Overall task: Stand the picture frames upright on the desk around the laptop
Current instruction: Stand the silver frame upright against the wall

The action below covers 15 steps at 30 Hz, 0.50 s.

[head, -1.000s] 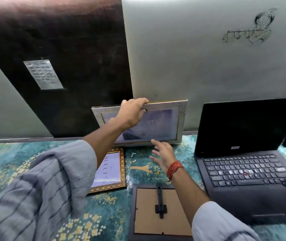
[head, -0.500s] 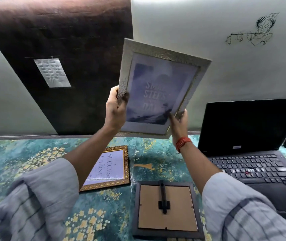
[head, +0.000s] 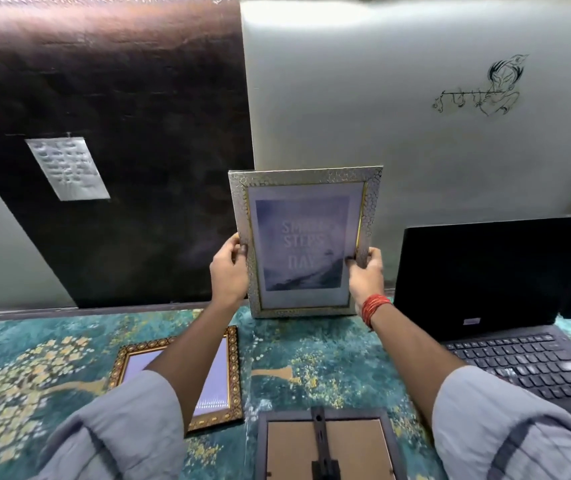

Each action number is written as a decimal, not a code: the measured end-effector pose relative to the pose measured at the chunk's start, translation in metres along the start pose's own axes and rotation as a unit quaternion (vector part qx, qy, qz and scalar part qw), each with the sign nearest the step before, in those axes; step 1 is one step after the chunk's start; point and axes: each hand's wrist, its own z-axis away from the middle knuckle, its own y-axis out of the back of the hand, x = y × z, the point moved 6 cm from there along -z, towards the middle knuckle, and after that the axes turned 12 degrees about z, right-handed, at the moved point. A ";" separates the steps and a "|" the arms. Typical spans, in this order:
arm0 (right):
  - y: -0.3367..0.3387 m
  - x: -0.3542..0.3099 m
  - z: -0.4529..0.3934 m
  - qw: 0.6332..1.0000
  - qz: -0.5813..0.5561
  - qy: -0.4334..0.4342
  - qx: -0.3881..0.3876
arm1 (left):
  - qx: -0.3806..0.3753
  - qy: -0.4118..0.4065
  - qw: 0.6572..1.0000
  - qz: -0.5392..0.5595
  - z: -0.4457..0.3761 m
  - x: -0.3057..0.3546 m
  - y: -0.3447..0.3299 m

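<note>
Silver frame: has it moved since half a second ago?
Yes. The silver frame came down from mid-air, beside the laptop, turning upright; its bottom edge is now at the desk.

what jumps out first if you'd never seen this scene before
A silver frame held upright in portrait at the centre, gripped on its side edges by the left hand and right hand, its bottom edge at the back of the desk. To its right sits an open black laptop. Nearer the camera, a gold frame lies face up and a dark frame lies face down on the teal patterned cloth.

Head camera looks forward-down, close over desk.
</note>
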 end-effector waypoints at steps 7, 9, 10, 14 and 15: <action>-0.001 -0.004 -0.009 0.998 0.027 -0.048 -0.009 | 0.039 -0.006 0.999 -0.013 -0.007 0.002 -0.004; 0.000 -0.004 -0.012 0.998 0.043 -0.054 -0.007 | 0.041 -0.009 0.999 -0.020 -0.005 0.006 -0.005; 0.001 -0.004 -0.012 0.997 0.052 -0.059 -0.007 | 0.045 -0.008 0.999 -0.021 -0.003 0.007 -0.006; 0.001 -0.002 -0.009 0.992 0.079 -0.091 -0.030 | 0.058 0.006 0.998 -0.024 0.002 0.006 -0.004; 0.002 -0.002 -0.008 0.991 0.084 -0.096 -0.031 | 0.057 0.010 0.998 -0.026 0.002 0.006 -0.004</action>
